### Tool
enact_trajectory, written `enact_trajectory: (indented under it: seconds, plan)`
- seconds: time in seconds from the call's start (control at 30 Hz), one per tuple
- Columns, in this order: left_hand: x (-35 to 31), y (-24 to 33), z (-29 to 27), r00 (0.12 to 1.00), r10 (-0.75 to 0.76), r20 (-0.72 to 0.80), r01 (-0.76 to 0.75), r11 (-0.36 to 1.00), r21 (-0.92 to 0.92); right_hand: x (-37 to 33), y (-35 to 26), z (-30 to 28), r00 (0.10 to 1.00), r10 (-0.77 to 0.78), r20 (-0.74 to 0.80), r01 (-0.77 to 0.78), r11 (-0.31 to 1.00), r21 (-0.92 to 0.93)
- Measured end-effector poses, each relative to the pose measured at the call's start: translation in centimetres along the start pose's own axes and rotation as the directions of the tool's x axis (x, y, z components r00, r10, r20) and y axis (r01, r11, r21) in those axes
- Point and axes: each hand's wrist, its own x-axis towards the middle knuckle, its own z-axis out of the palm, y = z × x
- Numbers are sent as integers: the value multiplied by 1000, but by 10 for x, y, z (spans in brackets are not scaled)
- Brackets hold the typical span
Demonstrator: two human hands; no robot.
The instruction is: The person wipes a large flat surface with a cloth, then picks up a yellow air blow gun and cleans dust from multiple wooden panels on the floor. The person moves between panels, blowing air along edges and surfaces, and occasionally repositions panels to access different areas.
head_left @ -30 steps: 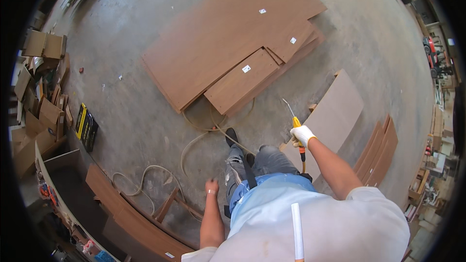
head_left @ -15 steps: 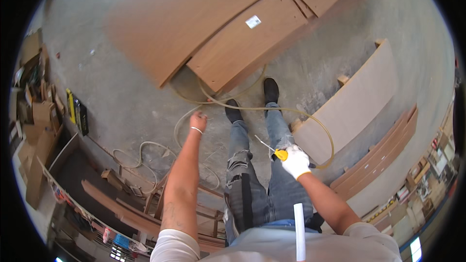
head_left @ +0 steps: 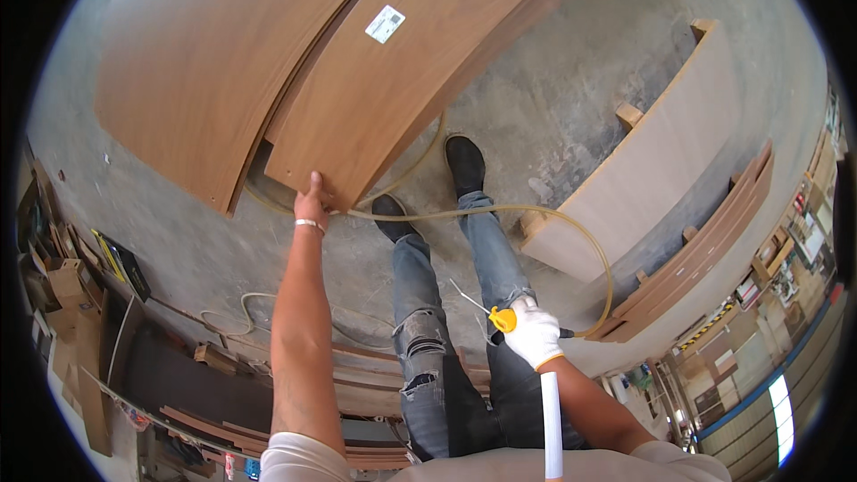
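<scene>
My bare left hand (head_left: 312, 203) grips the near corner of a brown wood-grain panel (head_left: 375, 80), thumb on top and the other fingers partly hidden at its edge. That panel bears a white label and lies over a larger brown panel (head_left: 205, 62). In a white glove, my right hand (head_left: 533, 332) is closed round an air blow gun (head_left: 503, 319) with a yellow body and a thin metal nozzle, which points up and left. A yellowish air hose (head_left: 600, 254) runs from the gun, loops over and passes in front of my shoes to the panel's corner.
To the right, a pale board (head_left: 643, 178) rests on wooden blocks (head_left: 629, 116), with several narrow brown boards (head_left: 696, 259) beyond it. Hose coils (head_left: 245, 312) lie on the floor at left, by a dark trough-like frame (head_left: 170, 361) and cardboard scraps (head_left: 76, 303).
My left hand has reached forward from above the floor and taken hold of the panel's corner. My right hand still holds the blow gun. The panels appear nearer and further left.
</scene>
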Motion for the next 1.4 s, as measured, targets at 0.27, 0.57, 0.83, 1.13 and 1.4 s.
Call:
enact_trajectory:
  seconds: [0.27,0.57,0.83,1.13,1.4]
  plan:
    - [-154,-18,-10,975,193,111,-154,944,-292,-18,-10,-22,986,-68,-149,87,988,127]
    - [-378,170,22,852,512,-106,-523,832,-186,-29,-16,-57,952,-128,-278,184,965,188]
    - [-489,246,72,532,758,377,-707,152,691,-39,-8,-83,984,-42,-174,112,904,413]
    - [-475,252,98,371,802,469,-568,-203,797,-40,5,-103,982,-56,-183,135,880,455]
    - [-472,257,133,405,856,322,-377,-164,911,-6,19,-136,950,118,-290,84,795,600]
